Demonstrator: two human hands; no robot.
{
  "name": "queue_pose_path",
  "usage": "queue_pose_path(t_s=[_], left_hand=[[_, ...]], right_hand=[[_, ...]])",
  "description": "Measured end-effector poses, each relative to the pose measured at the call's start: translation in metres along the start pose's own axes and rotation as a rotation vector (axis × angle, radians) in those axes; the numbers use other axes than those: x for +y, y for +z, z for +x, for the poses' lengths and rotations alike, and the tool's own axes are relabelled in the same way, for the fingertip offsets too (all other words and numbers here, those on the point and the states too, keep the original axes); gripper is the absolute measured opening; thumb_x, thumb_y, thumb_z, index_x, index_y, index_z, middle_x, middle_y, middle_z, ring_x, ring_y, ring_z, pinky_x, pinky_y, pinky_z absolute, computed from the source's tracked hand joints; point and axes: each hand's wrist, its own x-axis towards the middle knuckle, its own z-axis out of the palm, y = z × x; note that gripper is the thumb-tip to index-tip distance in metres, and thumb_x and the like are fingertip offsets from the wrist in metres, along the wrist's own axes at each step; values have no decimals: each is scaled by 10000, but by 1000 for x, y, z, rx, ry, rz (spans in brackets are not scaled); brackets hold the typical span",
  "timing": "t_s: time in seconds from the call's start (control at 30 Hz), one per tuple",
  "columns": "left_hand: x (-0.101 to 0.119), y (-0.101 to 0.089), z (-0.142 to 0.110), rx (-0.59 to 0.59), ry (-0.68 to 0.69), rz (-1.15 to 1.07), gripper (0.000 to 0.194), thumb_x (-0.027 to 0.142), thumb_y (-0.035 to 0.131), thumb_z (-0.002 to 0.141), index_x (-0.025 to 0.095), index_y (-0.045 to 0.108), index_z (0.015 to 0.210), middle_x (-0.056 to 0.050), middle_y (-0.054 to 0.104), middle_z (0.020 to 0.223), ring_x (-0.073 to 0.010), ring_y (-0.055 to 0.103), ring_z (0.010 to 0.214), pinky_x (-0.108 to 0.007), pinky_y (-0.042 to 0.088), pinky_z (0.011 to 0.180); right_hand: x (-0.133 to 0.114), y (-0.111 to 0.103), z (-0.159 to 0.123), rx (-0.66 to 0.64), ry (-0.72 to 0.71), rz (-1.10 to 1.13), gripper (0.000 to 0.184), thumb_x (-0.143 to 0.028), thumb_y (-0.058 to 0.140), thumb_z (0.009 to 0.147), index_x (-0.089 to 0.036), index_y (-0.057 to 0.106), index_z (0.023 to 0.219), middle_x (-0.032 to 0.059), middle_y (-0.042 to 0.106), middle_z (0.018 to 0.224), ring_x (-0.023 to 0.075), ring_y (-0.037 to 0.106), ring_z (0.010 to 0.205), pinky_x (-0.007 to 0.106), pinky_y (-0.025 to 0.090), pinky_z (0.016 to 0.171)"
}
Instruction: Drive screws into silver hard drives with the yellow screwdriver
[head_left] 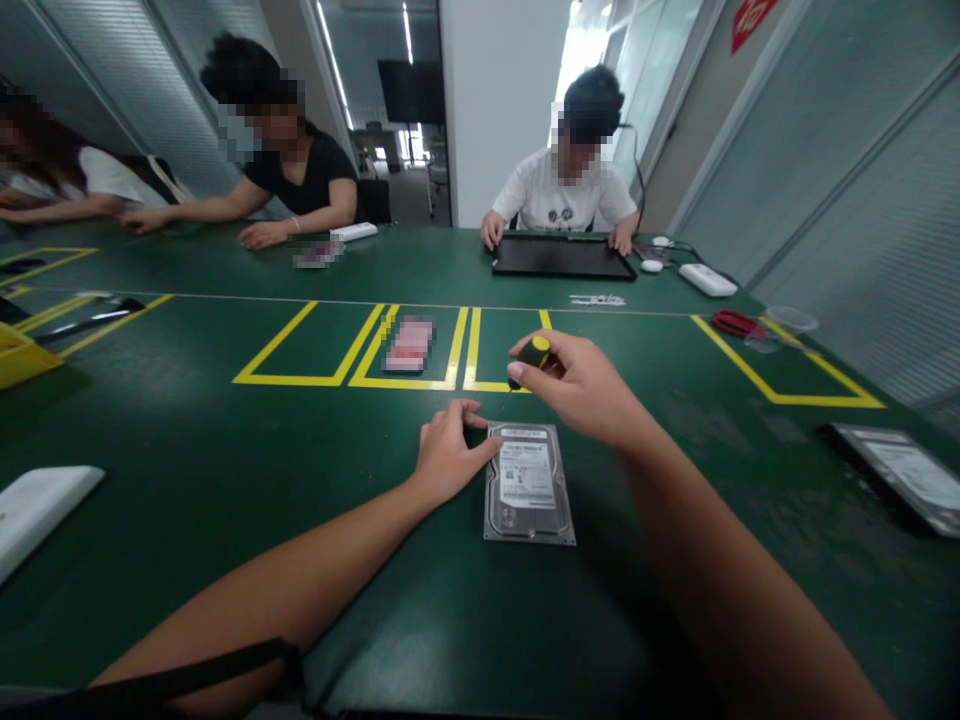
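A silver hard drive with a white label lies flat on the green table in front of me. My left hand holds it at its upper left corner, the thumb over the label's edge and the fingers curled beyond the far left side. In my right hand is a screwdriver with a black and yellow handle, gripped between thumb and fingers. Its thin shaft slants down toward the drive's far left corner; whether the tip touches a screw is too small to tell.
Another hard drive lies at the right. Yellow tape marks boxes on the table, one around a blurred pink item. Red-handled pliers sit at the far right. Across the table, a person handles a black panel; other people sit further left.
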Motion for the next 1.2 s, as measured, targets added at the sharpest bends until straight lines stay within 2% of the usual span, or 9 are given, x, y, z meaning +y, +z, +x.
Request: queue_pose_path(t_s=[0.17, 0.3, 0.43, 0.5, 0.6, 0.73, 0.83, 0.9, 1.2], left_hand=[[1, -1, -4, 33, 25, -5, 583, 448, 720, 771, 235, 460, 1247, -57, 669, 1186, -285, 581, 1138, -451, 402, 981], [11, -10, -17, 86, 255, -29, 430, 417, 622, 834, 221, 532, 1205, -84, 600, 1279, -273, 495, 1237, -430, 386, 1059], [23, -21, -28, -83, 492, -10, 302, 411, 584, 832, 234, 631, 1072, -73, 624, 1294, -290, 457, 1319, -455, 330, 1145], [26, -22, -30, -234, 614, -19, 328, 395, 563, 840, 232, 652, 1110, -67, 668, 1248, -289, 462, 1350, -454, 312, 1172], [24, -17, -29, -385, 732, -3, 434, 397, 564, 828, 228, 648, 1219, -69, 673, 1280, -303, 444, 1396, -475, 295, 1193], [18, -10, -26, -422, 918, 59, 707, 513, 583, 838, 150, 486, 1438, -127, 503, 1494, -323, 352, 1464, -514, 276, 1206], [17, -8, -27, -469, 937, 157, 895, 616, 586, 833, 94, 348, 1520, -186, 338, 1587, -338, 283, 1495, -521, 242, 1224], [19, -6, -30, -479, 907, 209, 931, 623, 585, 835, 90, 298, 1542, -201, 281, 1605, -341, 258, 1505, -524, 228, 1230], [24, -3, -37, -478, 836, 277, 897, 586, 579, 863, 53, 310, 1533, -212, 280, 1601, -332, 247, 1509, -523, 236, 1233]], right_hand=[[-5, -34, -15, -13, -59, -238, 154, -292, 645, 892, -189, 630, 1005, 7, 634, 868, 129, 556, 741, 256, 405, 684], [19, -34, -42, -67, -63, -513, 157, -136, 599, 866, -180, 619, 1016, 52, 654, 969, 184, 610, 852, 298, 468, 755], [49, -15, -83, -150, -113, -743, 330, 0, 440, 862, -138, 629, 1095, 146, 599, 1240, 249, 623, 1055, 372, 527, 879], [58, -8, -102, -173, -125, -848, 379, 26, 424, 841, -116, 628, 1127, 184, 550, 1307, 271, 621, 1086, 377, 544, 887], [65, -5, -120, -199, -103, -970, 449, 49, 413, 806, -113, 624, 1168, 210, 522, 1316, 258, 654, 975, 358, 568, 808], [73, -6, -127, -206, -165, -1033, 389, 25, 418, 839, -103, 638, 1133, 216, 550, 1253, 249, 651, 951, 345, 564, 769], [81, -4, -129, -196, -210, -1034, 373, 5, 418, 869, -101, 634, 1154, 215, 538, 1285, 261, 635, 1024, 345, 558, 786], [84, -3, -131, -193, -231, -1033, 382, 1, 413, 879, -103, 631, 1174, 214, 527, 1310, 256, 632, 1036, 332, 549, 790], [86, -2, -134, -186, -275, -1036, 445, 3, 397, 881, -114, 615, 1252, 192, 536, 1315, 235, 612, 1059, 333, 515, 847]])
